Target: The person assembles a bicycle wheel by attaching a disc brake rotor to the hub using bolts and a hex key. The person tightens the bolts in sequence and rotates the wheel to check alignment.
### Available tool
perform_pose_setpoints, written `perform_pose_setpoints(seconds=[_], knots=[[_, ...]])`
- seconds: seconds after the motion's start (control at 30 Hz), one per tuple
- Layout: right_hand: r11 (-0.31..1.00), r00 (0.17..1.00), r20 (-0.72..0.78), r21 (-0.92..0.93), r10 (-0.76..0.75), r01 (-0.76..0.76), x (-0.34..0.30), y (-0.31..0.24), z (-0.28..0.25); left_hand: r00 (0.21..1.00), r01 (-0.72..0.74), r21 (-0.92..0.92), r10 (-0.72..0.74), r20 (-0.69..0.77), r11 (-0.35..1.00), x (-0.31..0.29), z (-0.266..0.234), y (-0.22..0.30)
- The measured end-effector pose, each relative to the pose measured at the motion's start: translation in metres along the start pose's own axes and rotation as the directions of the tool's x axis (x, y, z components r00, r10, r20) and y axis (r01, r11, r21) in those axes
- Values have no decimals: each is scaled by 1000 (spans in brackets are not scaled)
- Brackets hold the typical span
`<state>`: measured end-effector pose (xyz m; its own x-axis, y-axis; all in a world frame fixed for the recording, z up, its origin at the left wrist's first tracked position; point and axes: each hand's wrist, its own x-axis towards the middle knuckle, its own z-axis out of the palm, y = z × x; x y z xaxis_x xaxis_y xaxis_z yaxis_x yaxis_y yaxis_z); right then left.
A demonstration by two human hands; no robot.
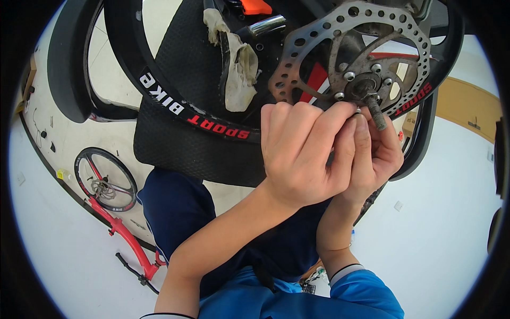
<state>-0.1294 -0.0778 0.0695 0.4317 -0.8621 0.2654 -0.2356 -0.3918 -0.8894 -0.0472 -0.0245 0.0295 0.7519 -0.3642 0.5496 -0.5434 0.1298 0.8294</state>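
Left grip [300, 149] and right grip [374, 154] pinch a small, shiny metal piece [358, 110]; beside them juts a coarsely threaded axle [376, 111], above, a hole-pierced metal disc [308, 48].

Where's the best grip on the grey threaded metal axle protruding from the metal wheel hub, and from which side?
Probably its exposed end, from the camera's side: the axle juts past the hub that way, with the left hand and right hand close beside it.
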Motion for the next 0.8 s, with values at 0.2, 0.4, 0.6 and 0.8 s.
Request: perform_pose_setpoints(seconds=[0.2, 0.4, 0.6, 0.8], knots=[[991, 1000, -17, 131, -2, 4, 3, 0, 3, 996, -74, 27, 76, -49, 997, -4, 5, -8], [998, 996, 64, 36, -63, 61, 7, -6, -4, 998, -44, 40, 46, -47, 998, -2, 4, -4], [999, 1000, -7, -19, -28, 27, 9, -11, 2, 998, -48, 54, 50, -41, 997, -3, 5, -5], [1000, 1000, -13, 27, 10, -10, 8, -13, 2, 995, -81, 57, 84, -52, 995, -7, 7, -9]])
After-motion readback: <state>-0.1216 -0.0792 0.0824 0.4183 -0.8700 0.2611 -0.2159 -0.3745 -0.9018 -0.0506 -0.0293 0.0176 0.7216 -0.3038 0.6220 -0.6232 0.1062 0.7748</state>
